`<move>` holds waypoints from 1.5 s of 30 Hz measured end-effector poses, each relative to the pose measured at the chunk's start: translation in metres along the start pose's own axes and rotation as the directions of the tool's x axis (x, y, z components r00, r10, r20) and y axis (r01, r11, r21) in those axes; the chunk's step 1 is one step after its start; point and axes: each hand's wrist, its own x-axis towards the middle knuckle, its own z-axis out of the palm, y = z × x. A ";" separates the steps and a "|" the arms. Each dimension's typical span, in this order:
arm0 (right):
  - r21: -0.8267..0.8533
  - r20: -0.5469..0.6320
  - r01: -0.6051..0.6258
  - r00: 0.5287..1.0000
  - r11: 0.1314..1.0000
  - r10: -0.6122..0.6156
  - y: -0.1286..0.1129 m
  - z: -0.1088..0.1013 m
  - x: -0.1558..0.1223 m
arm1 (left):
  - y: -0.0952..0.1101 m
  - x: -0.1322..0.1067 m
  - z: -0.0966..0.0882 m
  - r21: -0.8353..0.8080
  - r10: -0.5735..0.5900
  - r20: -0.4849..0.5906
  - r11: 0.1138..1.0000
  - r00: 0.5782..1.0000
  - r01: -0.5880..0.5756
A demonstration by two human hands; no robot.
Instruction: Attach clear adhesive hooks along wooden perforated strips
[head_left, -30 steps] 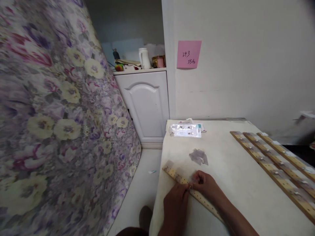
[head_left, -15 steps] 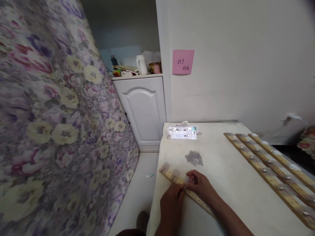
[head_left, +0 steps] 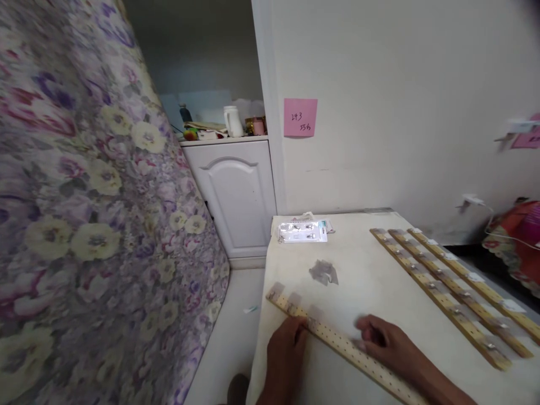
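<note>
A long, narrow wooden strip (head_left: 341, 347) with rows of small holes lies slantwise on the cloth-covered table. Small clear plastic pieces (head_left: 314, 315) are fixed along its far end. My left hand (head_left: 287, 351) grips the strip's near edge beside the last of these pieces, fingers pressed together. Off to the right, my right hand (head_left: 386, 343) hovers just above the strip with curled fingers. A blurred, pale bit shows at its fingertips, too unclear to name. Beyond the strip lies a small heap of grey, see-through pieces (head_left: 324, 272).
Several similar wooden strips (head_left: 439, 287) with clear pieces and metal fittings lie along the table's right side. A clear blister pack (head_left: 301, 231) rests at the back left. A floral curtain (head_left: 105, 225) hangs at left, and a white cabinet (head_left: 234, 191) stands behind.
My right hand has moved right, away from my left hand and the fixed pieces. My left hand stays at the strip. The view has shifted slightly to the right.
</note>
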 end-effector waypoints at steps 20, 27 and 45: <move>-0.397 -0.241 -0.099 0.971 0.913 0.001 -0.038 0.037 -0.003 | -0.003 0.006 -0.005 0.082 -0.028 -0.051 0.996 0.998 0.032; -0.453 -0.256 -0.055 0.964 0.890 -0.070 -0.041 0.061 0.019 | 0.000 0.006 -0.004 0.078 -0.037 -0.033 0.996 0.999 0.040; -0.105 -0.384 -0.014 0.923 0.994 -0.027 -0.009 0.013 0.110 | 0.007 0.033 0.008 0.081 -0.001 0.013 0.997 1.000 0.000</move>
